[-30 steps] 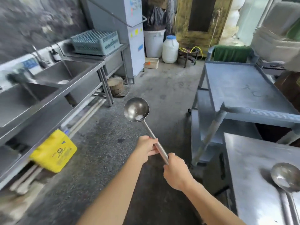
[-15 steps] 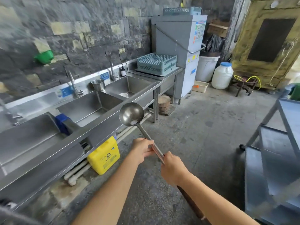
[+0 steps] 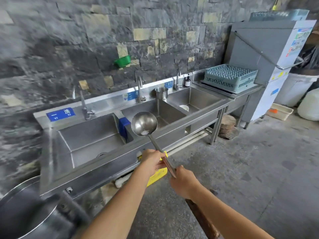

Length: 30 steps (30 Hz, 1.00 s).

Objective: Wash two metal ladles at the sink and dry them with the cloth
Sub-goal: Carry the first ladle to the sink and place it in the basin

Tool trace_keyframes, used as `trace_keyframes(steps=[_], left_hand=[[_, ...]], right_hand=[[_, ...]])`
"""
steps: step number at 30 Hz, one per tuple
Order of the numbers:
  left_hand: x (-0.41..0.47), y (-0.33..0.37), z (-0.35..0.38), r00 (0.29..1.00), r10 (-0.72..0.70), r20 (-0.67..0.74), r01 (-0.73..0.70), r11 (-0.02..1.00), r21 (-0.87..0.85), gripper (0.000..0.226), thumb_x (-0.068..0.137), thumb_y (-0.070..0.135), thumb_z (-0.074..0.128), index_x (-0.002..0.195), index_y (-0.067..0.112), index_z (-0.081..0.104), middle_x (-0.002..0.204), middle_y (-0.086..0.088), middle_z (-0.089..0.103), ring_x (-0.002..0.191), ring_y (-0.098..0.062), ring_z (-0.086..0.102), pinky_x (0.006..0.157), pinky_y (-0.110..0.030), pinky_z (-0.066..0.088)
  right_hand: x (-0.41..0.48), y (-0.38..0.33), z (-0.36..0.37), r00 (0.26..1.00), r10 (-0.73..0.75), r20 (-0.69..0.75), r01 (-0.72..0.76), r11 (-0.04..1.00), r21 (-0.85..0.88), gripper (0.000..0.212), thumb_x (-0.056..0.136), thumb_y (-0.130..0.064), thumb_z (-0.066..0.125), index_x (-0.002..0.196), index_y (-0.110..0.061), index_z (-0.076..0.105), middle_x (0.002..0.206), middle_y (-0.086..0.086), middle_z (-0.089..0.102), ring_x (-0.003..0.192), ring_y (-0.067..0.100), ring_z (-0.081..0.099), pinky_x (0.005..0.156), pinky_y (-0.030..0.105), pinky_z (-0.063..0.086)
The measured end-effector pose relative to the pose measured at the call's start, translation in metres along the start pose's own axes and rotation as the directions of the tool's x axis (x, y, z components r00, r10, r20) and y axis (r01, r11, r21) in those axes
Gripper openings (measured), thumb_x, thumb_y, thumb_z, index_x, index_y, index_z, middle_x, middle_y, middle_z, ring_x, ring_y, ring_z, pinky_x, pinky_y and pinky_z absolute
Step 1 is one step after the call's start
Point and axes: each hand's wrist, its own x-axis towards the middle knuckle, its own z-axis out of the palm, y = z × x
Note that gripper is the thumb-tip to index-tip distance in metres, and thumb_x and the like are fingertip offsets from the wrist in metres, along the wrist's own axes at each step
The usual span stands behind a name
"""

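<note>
Closest in, bottom left, blurry rim of a big steel pot (image 3: 22,200), easy to bump with a hip while stepping in. Right hand (image 3: 183,183) wrapped around the lower end of the long handle, left hand (image 3: 151,163) pinching it a bit higher up, so both clamped on the same metal ladle (image 3: 144,124), bowl up and tilted toward the sink, hovering over the front edge between the first and middle basins. Small white blob sitting in the bowl, probably leftover food, so washing clearly not begun. Main worry: long shaft plus heavy bowl at the far end, so a loose left pinch could let it swing and clang the steel sink edge (image 3: 120,157), or fling that residue out. Just below the hands, yellow jug (image 3: 157,175) under the counter, close enough to kick. Further back, blue item (image 3: 124,125) on the divider, could get knocked into a basin. Then the taps (image 3: 139,90), a steel cup (image 3: 161,93) on the ledge and a dark pump bottle (image 3: 187,81), all within reach of a careless swing. No second ladle or cloth in sight, so easy to forget. Farthest right, dish rack (image 3: 230,77) and dishwasher (image 3: 269,49).
</note>
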Motion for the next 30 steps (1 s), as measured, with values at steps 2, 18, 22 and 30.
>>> trace_keyframes(steps=[2,18,22,30], left_hand=[[0.013,0.006,-0.02,0.999,-0.005,-0.048,0.005,1.0,-0.006,0.008,0.088,-0.004,0.063,0.082,0.001,0.06,0.07,-0.017,0.062,0.056,-0.027,0.065,0.042,-0.032,0.055],[0.13,0.073,-0.169,0.925,-0.119,-0.359,0.059,0.983,-0.175,0.008,0.081,-0.009,0.066,0.083,-0.002,0.063,0.066,-0.02,0.068,0.066,-0.037,0.072,0.067,-0.052,0.061],[0.146,0.075,-0.204,0.911,-0.178,-0.371,0.093,0.967,-0.236,0.007,0.084,-0.008,0.061,0.082,-0.001,0.062,0.058,-0.017,0.067,0.057,-0.03,0.069,0.063,-0.044,0.06],[0.177,0.078,-0.285,0.885,-0.236,-0.401,0.132,0.954,-0.271,0.012,0.09,-0.006,0.057,0.079,-0.003,0.062,0.063,-0.017,0.066,0.063,-0.029,0.064,0.082,-0.046,0.056]], right_hand=[[0.018,-0.019,0.009,0.999,-0.032,0.024,0.032,0.999,0.01,0.032,0.097,-0.021,0.047,0.123,-0.002,0.051,0.124,0.019,0.063,0.111,0.036,0.063,0.073,0.03,0.044],[0.182,-0.167,0.046,0.869,-0.366,0.333,0.388,0.922,0.001,0.016,0.091,-0.029,0.054,0.094,-0.014,0.057,0.099,0.01,0.065,0.099,0.031,0.067,0.078,0.033,0.051],[0.21,-0.196,0.062,0.831,-0.369,0.416,0.406,0.914,0.001,0.022,0.088,-0.041,0.061,0.091,-0.02,0.065,0.095,0.004,0.068,0.085,0.021,0.058,0.064,0.027,0.044],[0.255,-0.264,0.114,0.745,-0.414,0.524,0.393,0.906,0.156,0.02,0.084,-0.029,0.068,0.067,-0.019,0.065,0.062,-0.006,0.058,0.055,0.009,0.053,0.051,0.017,0.043]])
